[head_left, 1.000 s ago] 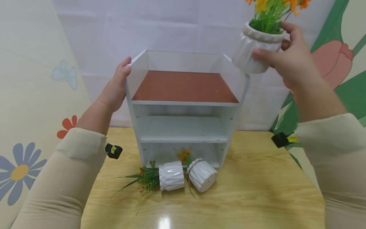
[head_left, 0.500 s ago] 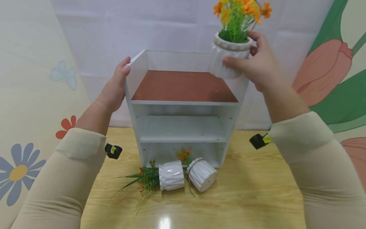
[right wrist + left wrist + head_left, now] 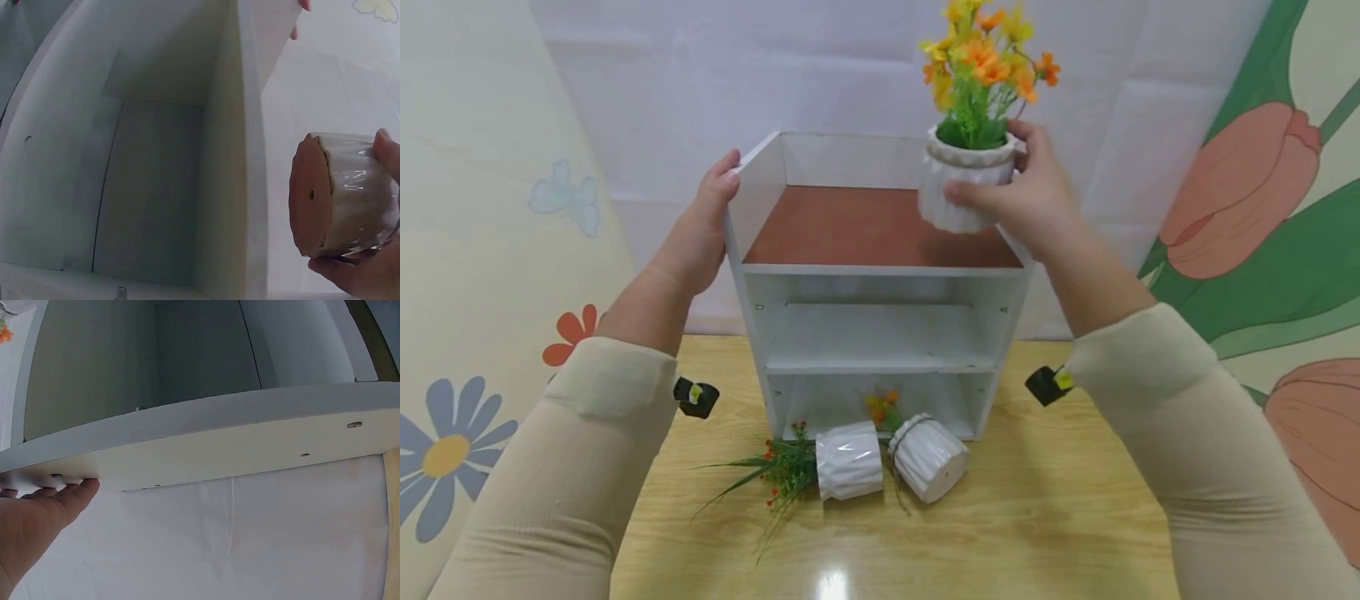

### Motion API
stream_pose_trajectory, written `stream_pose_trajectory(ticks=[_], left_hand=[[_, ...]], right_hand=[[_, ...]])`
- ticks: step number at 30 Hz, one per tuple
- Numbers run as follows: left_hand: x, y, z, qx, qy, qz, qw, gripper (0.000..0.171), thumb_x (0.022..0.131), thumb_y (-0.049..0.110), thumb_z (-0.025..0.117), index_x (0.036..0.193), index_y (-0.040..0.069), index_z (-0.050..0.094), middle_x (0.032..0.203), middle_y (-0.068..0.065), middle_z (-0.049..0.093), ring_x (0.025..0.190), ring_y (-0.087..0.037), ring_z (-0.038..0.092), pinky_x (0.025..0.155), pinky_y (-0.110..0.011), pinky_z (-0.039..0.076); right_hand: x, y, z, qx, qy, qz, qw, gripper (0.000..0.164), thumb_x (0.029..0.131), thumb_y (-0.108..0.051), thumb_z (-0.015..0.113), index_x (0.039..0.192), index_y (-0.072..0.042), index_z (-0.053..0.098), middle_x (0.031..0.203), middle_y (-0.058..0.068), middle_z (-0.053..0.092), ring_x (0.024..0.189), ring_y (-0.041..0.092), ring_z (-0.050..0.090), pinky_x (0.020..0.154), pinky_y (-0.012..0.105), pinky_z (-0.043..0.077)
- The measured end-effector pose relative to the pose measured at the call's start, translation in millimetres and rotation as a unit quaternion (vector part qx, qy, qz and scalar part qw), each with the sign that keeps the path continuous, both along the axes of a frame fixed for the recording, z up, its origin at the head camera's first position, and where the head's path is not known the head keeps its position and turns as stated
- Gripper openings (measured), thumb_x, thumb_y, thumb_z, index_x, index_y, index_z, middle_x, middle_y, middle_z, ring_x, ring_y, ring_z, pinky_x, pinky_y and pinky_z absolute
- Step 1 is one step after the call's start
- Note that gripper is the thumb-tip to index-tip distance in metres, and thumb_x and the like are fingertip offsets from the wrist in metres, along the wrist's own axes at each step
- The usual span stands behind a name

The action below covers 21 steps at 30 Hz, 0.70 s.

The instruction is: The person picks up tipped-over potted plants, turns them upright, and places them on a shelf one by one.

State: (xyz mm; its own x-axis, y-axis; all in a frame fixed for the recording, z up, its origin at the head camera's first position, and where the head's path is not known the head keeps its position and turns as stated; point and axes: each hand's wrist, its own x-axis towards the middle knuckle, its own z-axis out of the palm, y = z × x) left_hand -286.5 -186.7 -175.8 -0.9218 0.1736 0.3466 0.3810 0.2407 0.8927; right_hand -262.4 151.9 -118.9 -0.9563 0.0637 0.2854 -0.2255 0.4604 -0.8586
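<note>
Pale cloth (image 3: 850,75) backs the bench (image 3: 1075,500) bearing the shelf (image 3: 880,333). The right hand (image 3: 1036,198) grips the pot (image 3: 958,171) upright above the shelf's red top (image 3: 842,225), nearer its right side; the left hand (image 3: 696,237), fingers extended, touches the shelf's outer left side.

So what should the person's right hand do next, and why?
Probably lower the glossy white ribbed pot of orange and yellow flowers onto the flat reddish-brown top board: the right hand holds it upright with a shadow on the board below, while the left hand touches the side of the white boxy shelf unit.
</note>
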Motion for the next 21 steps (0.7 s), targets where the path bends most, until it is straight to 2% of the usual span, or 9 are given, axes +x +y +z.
stream_pose_trajectory(ticks=[6, 14, 21], left_hand=[[0.2, 0.1, -1.1, -0.003, 0.002, 0.003, 1.0000, 0.061, 0.098, 0.062, 0.027, 0.154, 0.046, 0.007, 0.149, -0.003, 0.033, 0.133, -0.020, 0.032, 0.116, -0.058, 0.022], [1.9, 0.0, -0.6, 0.001, -0.003, 0.000, 1.0000, 0.062, 0.099, 0.062, 0.027, 0.154, 0.044, 0.006, 0.152, -0.005, 0.029, 0.135, -0.022, 0.029, 0.117, -0.059, 0.018], [2.3, -1.2, -0.1, 0.001, -0.002, -0.001, 1.0000, 0.061, 0.099, 0.061, 0.026, 0.155, 0.044, 0.007, 0.145, -0.001, 0.034, 0.130, -0.019, 0.032, 0.116, -0.058, 0.021]], right_hand=[[-7.6, -4.7, -12.1, -0.017, -0.011, -0.002, 1.000, 0.103, 0.072, -0.033, 0.087, 0.151, -0.030, 0.021, 0.154, 0.001, 0.037, 0.136, 0.016, 0.041, 0.114, 0.037, 0.036], [-16.4, -8.2, -26.6, -0.003, -0.018, -0.023, 1.000, 0.104, 0.073, -0.037, 0.086, 0.153, -0.029, 0.019, 0.157, 0.001, 0.034, 0.140, 0.015, 0.039, 0.114, 0.034, 0.035], [-19.4, -10.6, -34.6, 0.004, -0.016, -0.050, 0.999, 0.108, 0.073, -0.038, 0.086, 0.155, -0.026, 0.016, 0.160, 0.001, 0.027, 0.145, 0.014, 0.032, 0.115, 0.032, 0.033]])
